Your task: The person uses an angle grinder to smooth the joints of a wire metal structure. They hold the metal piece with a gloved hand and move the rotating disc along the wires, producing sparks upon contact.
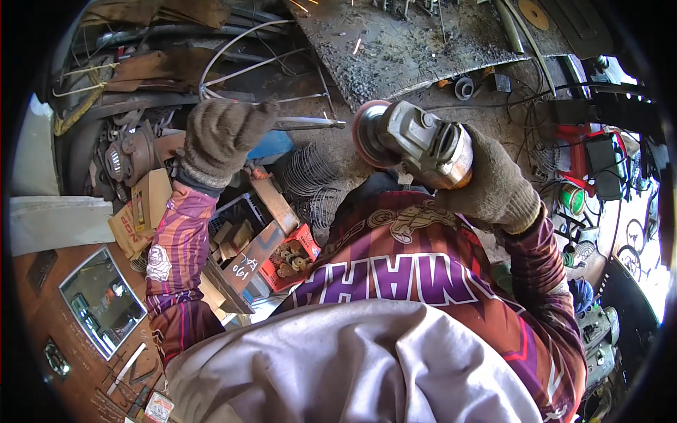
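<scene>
My left hand (pixel 220 137), in a brown knit glove, is closed around a thin metal rod (pixel 310 122) whose tip points right. My right hand (pixel 493 185), also gloved, grips a grey angle grinder (pixel 422 141). Its reddish disc (pixel 368 132) stands just right of the rod's tip, almost touching it. A few sparks show above, over the dark metal plate (pixel 395 49).
Scrap parts, bent wire loops (pixel 233 56) and an old motor (pixel 127 156) lie at left. A red crate of small metal parts (pixel 289 259) and wooden blocks sit below my left arm. Cables and red tools (pixel 589 155) crowd the right side. A wire coil (pixel 310 173) lies beneath the grinder.
</scene>
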The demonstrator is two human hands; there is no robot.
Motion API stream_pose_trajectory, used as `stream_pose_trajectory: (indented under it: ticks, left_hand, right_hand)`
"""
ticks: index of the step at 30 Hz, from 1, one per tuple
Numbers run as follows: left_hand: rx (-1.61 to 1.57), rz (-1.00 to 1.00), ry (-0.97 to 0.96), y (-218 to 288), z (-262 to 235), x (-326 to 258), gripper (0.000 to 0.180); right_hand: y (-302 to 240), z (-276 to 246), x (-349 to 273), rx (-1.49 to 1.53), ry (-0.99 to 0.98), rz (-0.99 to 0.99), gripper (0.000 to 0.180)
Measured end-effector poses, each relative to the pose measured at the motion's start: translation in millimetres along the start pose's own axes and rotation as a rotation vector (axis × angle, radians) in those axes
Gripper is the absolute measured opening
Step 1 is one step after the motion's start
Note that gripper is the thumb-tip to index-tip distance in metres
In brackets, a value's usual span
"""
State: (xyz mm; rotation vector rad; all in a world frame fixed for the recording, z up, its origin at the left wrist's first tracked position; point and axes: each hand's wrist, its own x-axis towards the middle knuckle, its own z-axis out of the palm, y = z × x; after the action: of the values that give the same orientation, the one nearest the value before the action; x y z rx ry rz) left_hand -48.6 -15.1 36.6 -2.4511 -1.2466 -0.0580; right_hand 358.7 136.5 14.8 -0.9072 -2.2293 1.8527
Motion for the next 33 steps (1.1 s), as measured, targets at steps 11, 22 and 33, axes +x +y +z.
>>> stream_pose_trajectory:
  ticks: [11,22,33]
  left_hand:
    - [0.131,-0.276,0.089,-11.3,-60.9,-9.5,0.064]
    - [-0.294,-0.717,0.235,46.9,-10.4,15.0,0.061]
    - [-0.201,-0.811,0.279,90.7,5.4,30.8,0.043]
  right_hand:
    - [10.2,-17.6,-10.9,0.224,0.008,0.121,0.083]
    - [-14.3,-38.3,-5.3,0.467,-0.061,-0.019,0.085]
    - [-17.8,-31.0,6.0,0.143,-0.155,-0.251,0.095]
